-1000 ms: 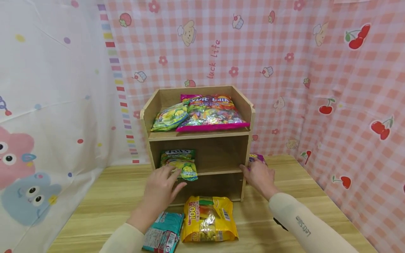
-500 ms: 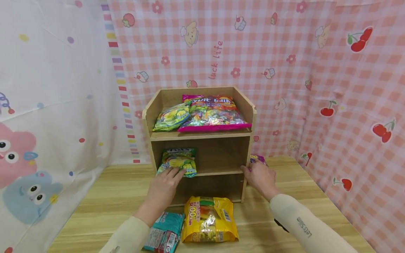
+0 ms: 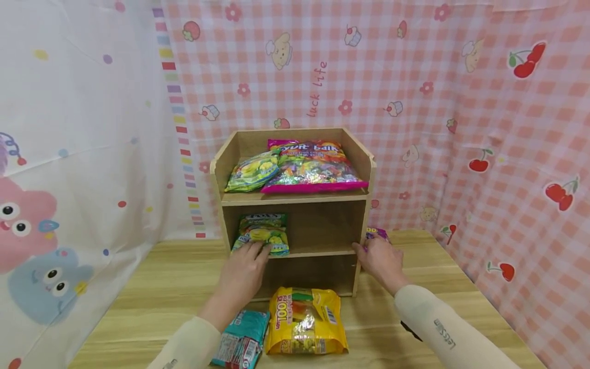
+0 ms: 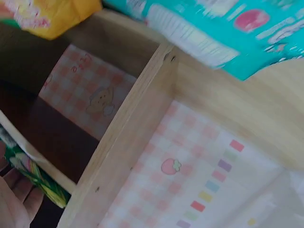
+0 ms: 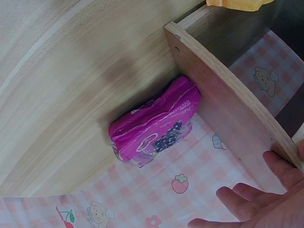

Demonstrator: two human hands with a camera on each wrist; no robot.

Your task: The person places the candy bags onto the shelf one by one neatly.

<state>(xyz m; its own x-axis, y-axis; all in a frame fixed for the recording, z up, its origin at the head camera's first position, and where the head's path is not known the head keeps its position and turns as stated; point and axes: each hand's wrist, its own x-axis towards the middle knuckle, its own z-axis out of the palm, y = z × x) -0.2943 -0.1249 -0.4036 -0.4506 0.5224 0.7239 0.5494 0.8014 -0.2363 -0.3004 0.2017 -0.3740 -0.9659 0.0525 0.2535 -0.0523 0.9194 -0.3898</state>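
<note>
My left hand rests its fingertips on the lower front of a green FOX'S candy bag, which lies at the left of the wooden rack's middle shelf. In the left wrist view, those fingers reach up to the bag at the shelf edge. The rack's right side panel is pinched near its front edge by my right hand, thumb in front and index finger on the outer face. Its other fingers spread out straight. Behind this hand, a purple candy bag stands beside the panel.
On the top shelf lie a pink fruit candy bag and a yellow-green bag. A yellow bag and a teal bag lie on the table before the rack. Patterned cloth hangs behind and on both sides.
My left hand has come down onto the FOX'S bag's front, and the bag has slid farther back onto the shelf. The right hand keeps its place on the panel.
</note>
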